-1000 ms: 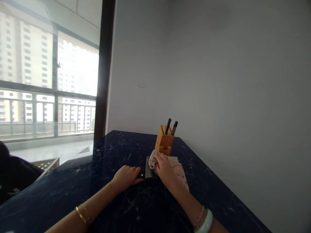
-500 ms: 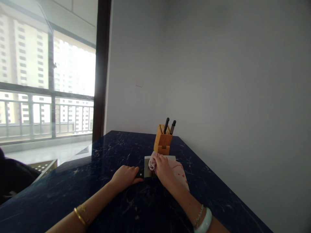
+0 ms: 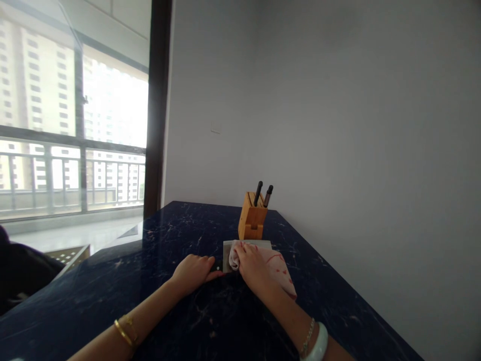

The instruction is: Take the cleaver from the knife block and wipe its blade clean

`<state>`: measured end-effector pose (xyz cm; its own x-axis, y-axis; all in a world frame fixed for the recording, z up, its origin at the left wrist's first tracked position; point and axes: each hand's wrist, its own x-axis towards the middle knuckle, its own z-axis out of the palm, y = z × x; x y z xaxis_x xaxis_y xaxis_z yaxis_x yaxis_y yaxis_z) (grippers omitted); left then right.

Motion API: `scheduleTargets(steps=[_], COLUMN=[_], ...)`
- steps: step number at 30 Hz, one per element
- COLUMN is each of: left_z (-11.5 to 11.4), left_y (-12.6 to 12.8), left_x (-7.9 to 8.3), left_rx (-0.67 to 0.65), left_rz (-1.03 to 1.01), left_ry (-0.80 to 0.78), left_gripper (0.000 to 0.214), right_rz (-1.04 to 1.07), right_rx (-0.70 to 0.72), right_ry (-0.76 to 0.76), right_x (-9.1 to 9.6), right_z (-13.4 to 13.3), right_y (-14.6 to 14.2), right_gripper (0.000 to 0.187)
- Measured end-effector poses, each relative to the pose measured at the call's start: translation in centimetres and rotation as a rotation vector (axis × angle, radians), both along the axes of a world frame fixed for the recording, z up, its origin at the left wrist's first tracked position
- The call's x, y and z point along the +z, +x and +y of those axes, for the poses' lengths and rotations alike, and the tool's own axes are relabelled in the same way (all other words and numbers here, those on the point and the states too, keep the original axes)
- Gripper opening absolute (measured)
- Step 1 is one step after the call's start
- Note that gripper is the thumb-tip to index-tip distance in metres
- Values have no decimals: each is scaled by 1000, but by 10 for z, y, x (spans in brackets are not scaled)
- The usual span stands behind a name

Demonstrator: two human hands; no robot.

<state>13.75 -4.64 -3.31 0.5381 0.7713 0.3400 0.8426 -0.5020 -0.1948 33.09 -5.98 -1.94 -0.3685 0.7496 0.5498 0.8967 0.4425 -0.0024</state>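
Note:
A cleaver lies flat on the dark blue marble counter [image 3: 180, 311], its steel blade [image 3: 227, 249] pointing away from its black handle. My left hand [image 3: 193, 271] is closed over that handle and pins it to the counter. My right hand [image 3: 251, 265] presses a white cloth with red marks [image 3: 280, 271] onto the blade; its fingers are bunched on the cloth. Most of the blade is hidden under the cloth and hand.
A wooden knife block [image 3: 252, 221] with two black-handled knives stands just behind the cleaver, near the grey wall [image 3: 356, 150]. At left is a large window [image 3: 75, 150] with a railing; something dark sits at the far left edge.
My right hand has slid the cloth slightly toward me along the blade. The left hand stays on the handle. The camera shifted a little.

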Motion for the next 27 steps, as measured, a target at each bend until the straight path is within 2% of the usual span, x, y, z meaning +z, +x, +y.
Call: scheduleTargets(steps=[8,17,21,27], left_z=[0,3,2,3], left_y=[-4,-6,-6,-7], left_x=[1,1,0,-2], left_rx=[-17,-35,-42,-49], left_rz=[14,17,21,35], left_ry=[16,40,58,82], left_gripper=[53,48,47,44], right_rz=[-95,-52,-78,-140], right_rx=[130,-23,60,143], right_ry=[12,40,36,10], right_x=[3,-2,-3,2], right_z=[-18,3,-6,-20], right_y=[-7,11,2,-13], right_gripper=[31,34,36,26])
